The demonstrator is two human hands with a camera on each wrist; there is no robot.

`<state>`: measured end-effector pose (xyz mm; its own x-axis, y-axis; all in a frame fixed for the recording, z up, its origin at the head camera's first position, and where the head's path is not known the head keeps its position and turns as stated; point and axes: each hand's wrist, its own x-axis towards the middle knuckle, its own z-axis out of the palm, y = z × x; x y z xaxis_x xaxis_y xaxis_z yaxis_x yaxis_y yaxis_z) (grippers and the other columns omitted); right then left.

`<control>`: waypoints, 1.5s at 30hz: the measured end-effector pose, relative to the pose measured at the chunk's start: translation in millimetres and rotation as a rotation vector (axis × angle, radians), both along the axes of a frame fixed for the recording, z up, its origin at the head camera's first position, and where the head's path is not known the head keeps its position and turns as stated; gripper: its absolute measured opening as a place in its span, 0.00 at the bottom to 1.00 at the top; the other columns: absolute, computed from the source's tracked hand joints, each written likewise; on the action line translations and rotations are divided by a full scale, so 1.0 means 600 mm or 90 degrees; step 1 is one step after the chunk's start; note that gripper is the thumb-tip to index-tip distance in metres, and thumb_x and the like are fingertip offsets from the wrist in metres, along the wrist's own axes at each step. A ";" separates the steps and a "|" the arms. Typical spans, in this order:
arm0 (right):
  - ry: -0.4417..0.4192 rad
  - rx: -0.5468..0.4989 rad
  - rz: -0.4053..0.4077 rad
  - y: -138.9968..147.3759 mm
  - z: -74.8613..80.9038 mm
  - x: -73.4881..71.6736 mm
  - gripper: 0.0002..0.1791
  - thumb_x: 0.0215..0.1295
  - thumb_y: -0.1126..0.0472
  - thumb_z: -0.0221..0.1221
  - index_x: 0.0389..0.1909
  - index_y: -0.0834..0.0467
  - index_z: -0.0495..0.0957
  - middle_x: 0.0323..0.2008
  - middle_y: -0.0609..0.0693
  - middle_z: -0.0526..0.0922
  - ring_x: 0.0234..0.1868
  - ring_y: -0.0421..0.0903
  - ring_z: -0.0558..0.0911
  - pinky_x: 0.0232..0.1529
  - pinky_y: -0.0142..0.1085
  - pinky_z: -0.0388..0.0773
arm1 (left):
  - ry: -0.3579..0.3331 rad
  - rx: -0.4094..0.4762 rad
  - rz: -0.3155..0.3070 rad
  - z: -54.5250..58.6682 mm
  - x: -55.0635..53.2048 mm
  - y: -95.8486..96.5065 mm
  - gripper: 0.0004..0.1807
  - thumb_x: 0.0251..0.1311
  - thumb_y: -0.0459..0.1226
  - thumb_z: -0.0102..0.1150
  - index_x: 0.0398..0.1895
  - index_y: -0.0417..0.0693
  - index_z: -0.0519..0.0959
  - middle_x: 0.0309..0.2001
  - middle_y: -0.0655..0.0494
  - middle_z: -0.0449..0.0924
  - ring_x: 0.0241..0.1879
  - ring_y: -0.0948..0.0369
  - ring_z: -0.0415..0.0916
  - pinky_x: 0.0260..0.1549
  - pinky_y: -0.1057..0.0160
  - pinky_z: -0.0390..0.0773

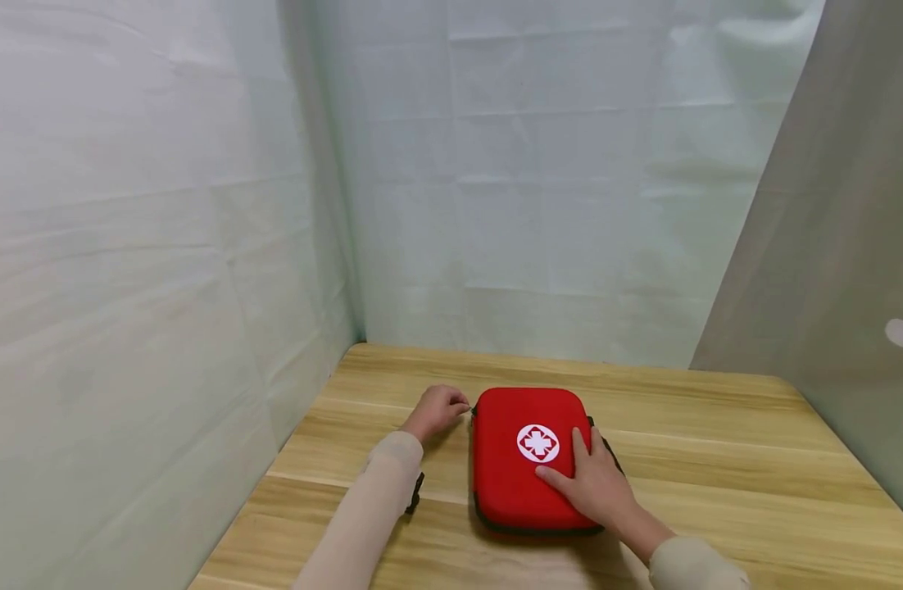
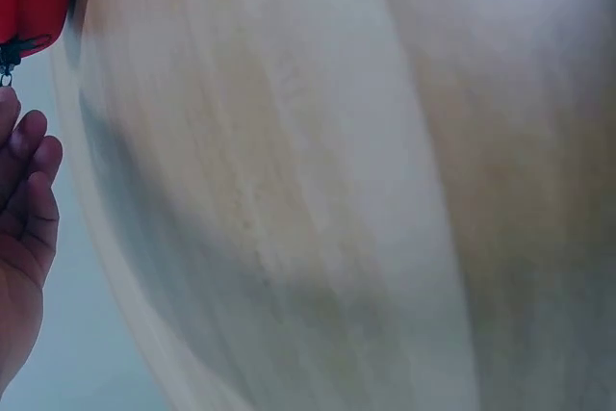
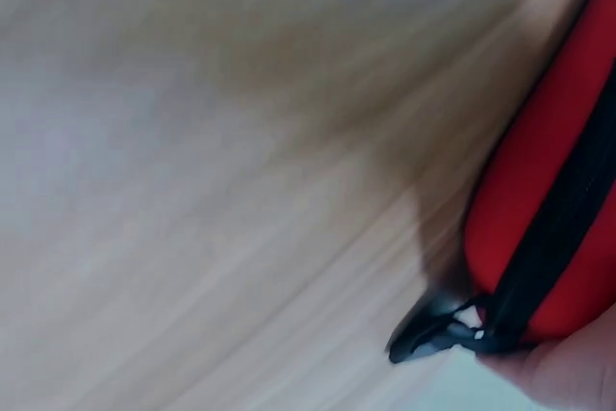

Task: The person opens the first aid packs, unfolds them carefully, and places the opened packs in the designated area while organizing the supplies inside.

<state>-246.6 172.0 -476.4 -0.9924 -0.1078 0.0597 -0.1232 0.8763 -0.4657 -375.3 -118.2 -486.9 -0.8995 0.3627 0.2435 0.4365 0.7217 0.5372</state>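
Observation:
A red hard-shell first-aid case with a white cross emblem lies flat on the wooden table. At its upper left corner, my left hand pinches the small zipper pull. The left wrist view has the curled fingers of that hand just below the pull and the red corner. My right hand rests on the lid's right side, thumb and fingers spread. In the right wrist view, a black zipper band runs along the case's side, with a black strap loop at its end, close to my skin.
The light wood-grain table extends to both sides of the case. Pale cloth sheets hang behind and to the left of it, with a greyer curtain on the right. A black band is at my left sleeve.

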 end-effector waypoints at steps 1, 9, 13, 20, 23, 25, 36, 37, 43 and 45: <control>-0.003 -0.002 0.010 0.004 0.001 -0.003 0.61 0.56 0.28 0.60 0.74 0.71 0.53 0.71 0.76 0.50 0.68 0.72 0.60 0.58 0.64 0.68 | 0.004 -0.003 -0.006 0.001 0.001 -0.001 0.04 0.63 0.32 0.64 0.33 0.42 0.86 0.34 0.54 0.85 0.37 0.57 0.80 0.41 0.58 0.79; -0.013 0.000 0.073 0.038 0.002 -0.021 0.59 0.58 0.30 0.61 0.75 0.68 0.53 0.73 0.73 0.50 0.69 0.71 0.59 0.60 0.62 0.68 | 0.014 -0.019 -0.025 -0.001 0.005 -0.004 0.04 0.64 0.33 0.63 0.33 0.43 0.86 0.34 0.55 0.84 0.36 0.58 0.79 0.39 0.59 0.78; -0.026 0.001 0.088 0.045 0.002 -0.026 0.59 0.57 0.30 0.61 0.76 0.67 0.52 0.73 0.73 0.49 0.69 0.71 0.58 0.59 0.62 0.68 | 0.024 -0.022 -0.033 -0.005 0.004 -0.007 0.04 0.64 0.33 0.64 0.33 0.43 0.86 0.33 0.55 0.84 0.35 0.58 0.79 0.38 0.60 0.78; -0.018 0.019 0.140 0.054 0.003 -0.033 0.58 0.57 0.30 0.61 0.76 0.65 0.54 0.74 0.70 0.50 0.68 0.70 0.60 0.59 0.64 0.67 | 0.041 -0.029 -0.014 -0.013 0.004 -0.012 0.04 0.65 0.33 0.63 0.32 0.45 0.85 0.31 0.58 0.83 0.31 0.63 0.75 0.35 0.63 0.75; 0.002 0.033 0.181 0.060 0.001 -0.038 0.56 0.58 0.29 0.60 0.76 0.63 0.56 0.74 0.67 0.51 0.69 0.68 0.62 0.59 0.62 0.68 | 0.032 -0.029 -0.014 -0.013 0.005 -0.013 0.05 0.65 0.34 0.62 0.32 0.46 0.84 0.30 0.59 0.82 0.30 0.63 0.74 0.34 0.63 0.75; 0.014 0.044 0.210 0.067 0.001 -0.042 0.55 0.58 0.29 0.59 0.76 0.62 0.56 0.75 0.65 0.52 0.69 0.67 0.62 0.59 0.61 0.69 | 0.021 -0.029 -0.017 -0.013 0.005 -0.013 0.05 0.65 0.35 0.63 0.32 0.46 0.84 0.30 0.59 0.82 0.31 0.63 0.74 0.34 0.64 0.75; 0.193 0.256 0.303 0.131 0.012 -0.066 0.44 0.64 0.28 0.52 0.71 0.55 0.69 0.70 0.62 0.65 0.65 0.63 0.69 0.61 0.60 0.66 | -0.042 0.014 -0.104 -0.007 0.016 0.002 0.05 0.66 0.33 0.62 0.31 0.45 0.84 0.30 0.60 0.82 0.33 0.65 0.74 0.36 0.64 0.75; 0.217 0.283 0.304 0.138 0.015 -0.068 0.43 0.64 0.28 0.52 0.70 0.54 0.70 0.69 0.62 0.66 0.65 0.62 0.69 0.61 0.60 0.66 | -0.045 0.014 -0.113 -0.007 0.016 0.006 0.05 0.66 0.33 0.61 0.31 0.45 0.84 0.30 0.60 0.81 0.32 0.66 0.73 0.36 0.65 0.74; 0.289 0.414 0.290 0.166 0.036 -0.079 0.42 0.63 0.25 0.49 0.63 0.53 0.77 0.57 0.61 0.75 0.56 0.59 0.74 0.52 0.55 0.72 | -0.077 0.025 -0.130 -0.008 0.019 0.023 0.06 0.66 0.33 0.61 0.30 0.44 0.83 0.28 0.57 0.81 0.29 0.68 0.69 0.33 0.67 0.72; 0.258 0.426 0.275 0.168 0.041 -0.081 0.43 0.63 0.25 0.49 0.63 0.55 0.77 0.52 0.60 0.76 0.53 0.58 0.75 0.51 0.55 0.72 | -0.082 0.028 -0.127 -0.008 0.020 0.026 0.06 0.66 0.33 0.61 0.30 0.44 0.83 0.28 0.57 0.80 0.28 0.68 0.68 0.32 0.67 0.72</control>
